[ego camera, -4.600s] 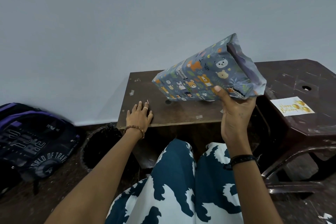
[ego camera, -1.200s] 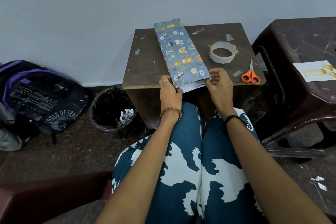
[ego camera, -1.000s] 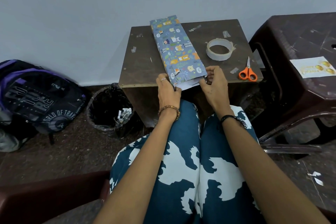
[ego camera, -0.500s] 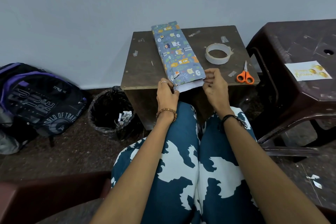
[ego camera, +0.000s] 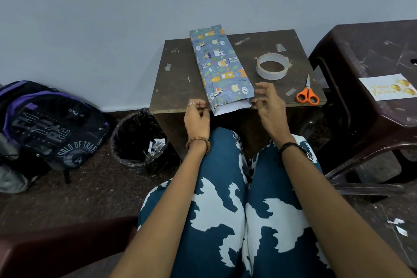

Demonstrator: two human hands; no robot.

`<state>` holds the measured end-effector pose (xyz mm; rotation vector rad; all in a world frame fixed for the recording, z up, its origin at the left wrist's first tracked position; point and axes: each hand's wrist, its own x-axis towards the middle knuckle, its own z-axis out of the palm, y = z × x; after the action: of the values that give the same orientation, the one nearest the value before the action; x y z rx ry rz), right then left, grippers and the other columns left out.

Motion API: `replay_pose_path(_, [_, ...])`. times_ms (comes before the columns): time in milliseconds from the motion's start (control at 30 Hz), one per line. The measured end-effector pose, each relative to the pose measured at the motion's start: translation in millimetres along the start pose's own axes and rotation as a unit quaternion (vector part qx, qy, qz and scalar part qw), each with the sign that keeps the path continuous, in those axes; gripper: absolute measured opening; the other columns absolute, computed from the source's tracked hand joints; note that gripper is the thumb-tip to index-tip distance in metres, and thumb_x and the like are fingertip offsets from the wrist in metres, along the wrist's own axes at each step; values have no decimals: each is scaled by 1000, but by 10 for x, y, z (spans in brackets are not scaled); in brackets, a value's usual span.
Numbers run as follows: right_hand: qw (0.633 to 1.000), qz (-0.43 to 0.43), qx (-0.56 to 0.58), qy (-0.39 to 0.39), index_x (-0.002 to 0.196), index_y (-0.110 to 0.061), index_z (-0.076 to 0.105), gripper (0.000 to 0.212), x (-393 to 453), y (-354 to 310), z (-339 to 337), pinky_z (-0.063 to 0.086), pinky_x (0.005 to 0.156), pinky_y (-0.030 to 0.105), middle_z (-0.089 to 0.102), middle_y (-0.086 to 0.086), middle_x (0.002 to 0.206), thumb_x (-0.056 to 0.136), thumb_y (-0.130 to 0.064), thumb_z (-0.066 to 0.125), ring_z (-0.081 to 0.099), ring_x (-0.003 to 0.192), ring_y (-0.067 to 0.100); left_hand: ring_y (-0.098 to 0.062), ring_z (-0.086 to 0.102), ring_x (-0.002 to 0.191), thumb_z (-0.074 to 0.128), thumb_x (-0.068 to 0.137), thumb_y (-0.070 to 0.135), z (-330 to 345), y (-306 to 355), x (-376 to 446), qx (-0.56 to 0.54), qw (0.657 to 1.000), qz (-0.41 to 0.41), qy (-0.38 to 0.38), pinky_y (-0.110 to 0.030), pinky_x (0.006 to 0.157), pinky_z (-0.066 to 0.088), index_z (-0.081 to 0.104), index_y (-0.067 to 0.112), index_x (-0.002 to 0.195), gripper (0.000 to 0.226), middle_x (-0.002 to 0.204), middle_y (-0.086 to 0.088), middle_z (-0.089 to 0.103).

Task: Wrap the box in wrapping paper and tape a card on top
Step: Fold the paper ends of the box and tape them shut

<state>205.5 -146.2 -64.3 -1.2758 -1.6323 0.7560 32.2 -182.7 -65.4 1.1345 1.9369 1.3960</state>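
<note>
The counter [ego camera: 180, 79] carries the wrapped box [ego camera: 220, 63] lengthwise, its near end open and showing white at the front edge. The left hand [ego camera: 197, 117] and right hand [ego camera: 269, 106] hover beside that end, fingers loosely curled, holding nothing. The card [ego camera: 387, 89] lies on the stool [ego camera: 365, 52] at right

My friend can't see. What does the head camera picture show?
A box wrapped in animal-print paper lies on a small brown table, one hand at each side of its near end. A tape roll and orange scissors lie to its right.
</note>
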Motion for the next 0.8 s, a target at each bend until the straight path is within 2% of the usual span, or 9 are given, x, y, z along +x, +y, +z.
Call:
replay_pose_path(67, [1000, -2, -14, 9, 122, -7, 50, 36, 5, 9, 8, 50, 84, 22, 64, 2, 111, 89, 6, 47, 60, 86, 1, -8, 57, 77, 56, 84, -7, -2, -1, 16, -6, 1000, -9, 1, -29, 80, 53, 59, 8, 94, 19, 95, -8, 64])
replay_pose_path(167, [999, 0, -43, 33, 120, -14, 56, 38, 27, 40, 12, 53, 85, 32, 67, -5, 111, 86, 2, 53, 63, 94, 5, 4, 54, 71, 62, 82, -3, -2, 6, 41, -7, 1000, 3, -2, -9, 71, 47, 64, 5, 95, 16, 92, -1, 65])
replay_pose_path(267, [996, -10, -69, 48, 118, -20, 59, 40, 53, 59, 15, 55, 79, 34, 70, -9, 106, 83, -1, 58, 65, 93, 6, 9, 56, 67, 65, 81, -1, 13, 8, 59, -1, 1000, 20, -8, -4, 66, 44, 65, 4, 91, 12, 84, 3, 64])
replay_pose_path(333, [995, -13, -79, 54, 118, -19, 60, 39, 73, 54, 20, 53, 78, 25, 70, -9, 106, 83, -2, 61, 63, 87, 3, 10, 57, 67, 65, 80, -3, 24, 12, 68, 7, 999, 38, -15, -4, 67, 44, 63, 4, 89, 12, 82, 1, 63])
replay_pose_path(400, [993, -22, -99, 57, 117, -17, 61, 37, 90, 43, 28, 43, 72, 5, 70, -8, 105, 82, -5, 64, 57, 81, -4, 2, 58, 73, 66, 79, -3, 25, 24, 74, 12, 998, 55, -24, -7, 72, 46, 60, 5, 89, 14, 84, 1, 63])
replay_pose_path(433, [992, -25, -106, 58, 115, -16, 61, 35, 102, 38, 34, 38, 69, 1, 70, -7, 104, 82, -6, 65, 55, 81, -5, -3, 59, 76, 67, 79, -2, 24, 33, 78, 19, 997, 65, -30, -8, 73, 46, 58, 8, 88, 16, 85, 2, 62])
replay_pose_path(500, [991, -28, -118, 63, 112, -16, 61, 32, 130, 35, 47, 37, 68, 6, 70, -8, 103, 82, -12, 68, 59, 84, 2, -10, 58, 79, 69, 78, 3, 24, 61, 85, 48, 995, 80, -46, -13, 72, 47, 49, 15, 87, 26, 85, 3, 60])
replay_pose_path(600, [986, -41, -148, 70, 108, -16, 61, 27, 155, 47, 59, 45, 70, 26, 70, -6, 97, 82, -17, 68, 62, 88, 14, -12, 56, 76, 71, 78, 9, 45, 108, 97, 99, 991, 80, -46, -16, 69, 43, 40, 18, 86, 33, 79, 9, 54])
replay_pose_path(800, [979, -58, -177, 81, 105, -14, 61, 25, 177, 81, 94, 46, 65, 32, 69, -3, 87, 83, -20, 69, 61, 82, 18, -8, 53, 69, 71, 79, 14, 89, 110, 161, 121, 989, 83, -10, -16, 67, 42, 41, 19, 86, 31, 70, 17, 48])
